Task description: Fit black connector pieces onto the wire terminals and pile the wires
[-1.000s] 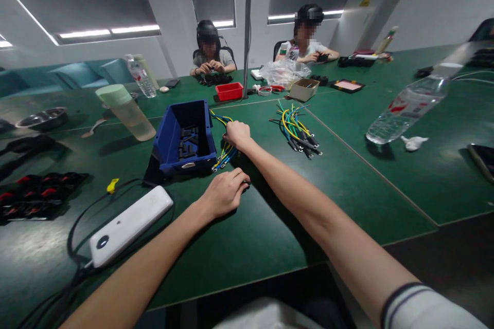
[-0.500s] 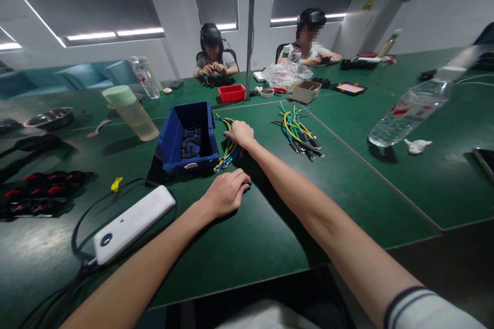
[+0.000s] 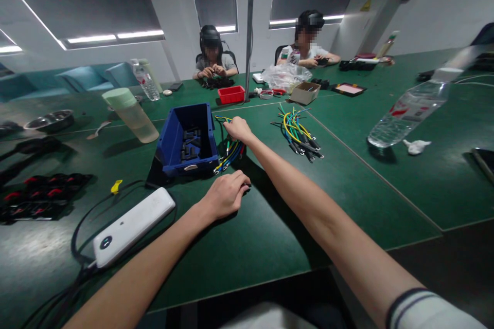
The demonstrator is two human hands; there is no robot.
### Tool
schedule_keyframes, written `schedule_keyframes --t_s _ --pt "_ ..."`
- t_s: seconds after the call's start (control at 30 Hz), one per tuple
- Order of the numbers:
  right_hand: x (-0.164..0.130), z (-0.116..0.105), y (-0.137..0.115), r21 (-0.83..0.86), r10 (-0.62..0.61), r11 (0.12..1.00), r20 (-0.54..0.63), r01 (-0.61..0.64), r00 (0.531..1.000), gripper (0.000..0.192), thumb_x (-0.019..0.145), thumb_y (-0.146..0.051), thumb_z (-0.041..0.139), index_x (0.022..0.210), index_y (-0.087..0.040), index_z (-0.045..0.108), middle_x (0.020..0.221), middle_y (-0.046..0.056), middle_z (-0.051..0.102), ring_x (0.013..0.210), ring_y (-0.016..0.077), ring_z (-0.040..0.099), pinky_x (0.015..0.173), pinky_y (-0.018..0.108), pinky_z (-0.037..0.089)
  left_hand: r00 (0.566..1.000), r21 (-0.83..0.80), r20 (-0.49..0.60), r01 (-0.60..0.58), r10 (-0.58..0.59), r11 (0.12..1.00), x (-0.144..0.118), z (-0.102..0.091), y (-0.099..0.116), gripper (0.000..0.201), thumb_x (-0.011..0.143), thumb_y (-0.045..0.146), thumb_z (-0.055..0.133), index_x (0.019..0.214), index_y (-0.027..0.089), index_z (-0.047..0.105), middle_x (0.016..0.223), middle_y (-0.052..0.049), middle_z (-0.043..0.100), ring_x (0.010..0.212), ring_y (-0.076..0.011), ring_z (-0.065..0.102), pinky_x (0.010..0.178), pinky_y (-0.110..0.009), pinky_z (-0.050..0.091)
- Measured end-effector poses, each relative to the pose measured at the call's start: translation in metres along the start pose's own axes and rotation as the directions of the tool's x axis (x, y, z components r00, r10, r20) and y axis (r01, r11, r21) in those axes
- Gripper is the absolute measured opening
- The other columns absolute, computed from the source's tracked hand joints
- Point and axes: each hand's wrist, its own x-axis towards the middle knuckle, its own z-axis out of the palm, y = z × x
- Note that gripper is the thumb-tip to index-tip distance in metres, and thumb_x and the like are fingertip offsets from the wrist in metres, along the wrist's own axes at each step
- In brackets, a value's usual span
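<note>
My left hand (image 3: 227,195) rests low over the table, its fingers closed on a small black sleeve (image 3: 249,185), of which only the end shows. Farther forward, my right hand (image 3: 237,129) reaches over a bundle of wires (image 3: 229,158) in yellow, blue and green with metal ring ends. Its fingers are pinched at a wire there, though the fingertips are mostly hidden. Directly left of the bundle stands a blue bin (image 3: 170,159) holding several black sleeves (image 3: 190,145). A second pile of wires (image 3: 296,128), with black sleeves near their ring ends, lies to the right.
A white power bank (image 3: 135,226) with a black cable lies at the left. Beyond it stands a green-lidded bottle (image 3: 131,115). A water bottle (image 3: 405,113) stands at the right. A red tray (image 3: 231,95) and metal pole (image 3: 249,36) are ahead; two people sit across the table.
My right hand has shifted slightly left and forward over the wire bundle. My left hand has stayed in place with the black sleeve.
</note>
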Motion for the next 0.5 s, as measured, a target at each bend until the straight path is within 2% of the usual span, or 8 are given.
schedule_keyframes --t_s 0.1,0.23,0.37,0.5 --pt "0.004 0.003 0.006 0.137 -0.006 0.991 0.038 0.001 0.999 0.046 0.09 -0.041 0.039 0.06 -0.014 0.06 0.053 0.009 0.06 0.057 0.0188 0.059 0.06 0.025 0.044 1.0 -0.003 -0.005 -0.003 0.003 1.0 0.0 0.001 0.0 0.012 0.09 0.018 0.041 0.094 0.017 0.052 0.091 -0.005 0.057 0.081 -0.0164 0.056 0.075 -0.029 0.045" --pt "0.002 0.003 0.01 0.381 0.033 0.923 0.052 -0.051 0.998 0.047 0.092 -0.048 0.04 0.059 -0.016 0.052 0.05 0.004 0.055 0.04 0.0103 0.042 0.045 0.022 0.034 1.0 -0.01 -0.012 -0.004 0.003 1.0 0.001 0.002 -0.001 0.012 0.09 0.017 0.041 0.095 0.018 0.052 0.091 -0.005 0.057 0.081 -0.016 0.056 0.075 -0.028 0.045" --pt "-0.001 -0.002 0.01 0.57 0.081 0.813 0.087 -0.117 0.993 0.043 0.09 -0.049 0.045 0.06 -0.018 0.044 0.049 -0.001 0.047 0.038 0.0071 0.033 0.039 0.021 0.025 1.0 -0.022 -0.02 -0.004 0.004 1.0 0.001 0.003 -0.002 0.012 0.09 0.016 0.041 0.094 0.018 0.052 0.09 -0.004 0.057 0.08 -0.0158 0.056 0.074 -0.028 0.045" --pt "-0.002 -0.012 0.007 0.722 0.037 0.674 0.183 -0.16 0.982 0.035 0.085 -0.039 0.056 0.062 -0.019 0.039 0.047 -0.005 0.036 0.041 0.0067 0.031 0.038 0.02 0.02 1.0 -0.028 -0.025 -0.002 0.001 1.0 0.0 0.003 -0.004 0.013 0.09 0.015 0.039 0.093 0.018 0.052 0.089 -0.004 0.057 0.08 -0.016 0.055 0.074 -0.029 0.045"
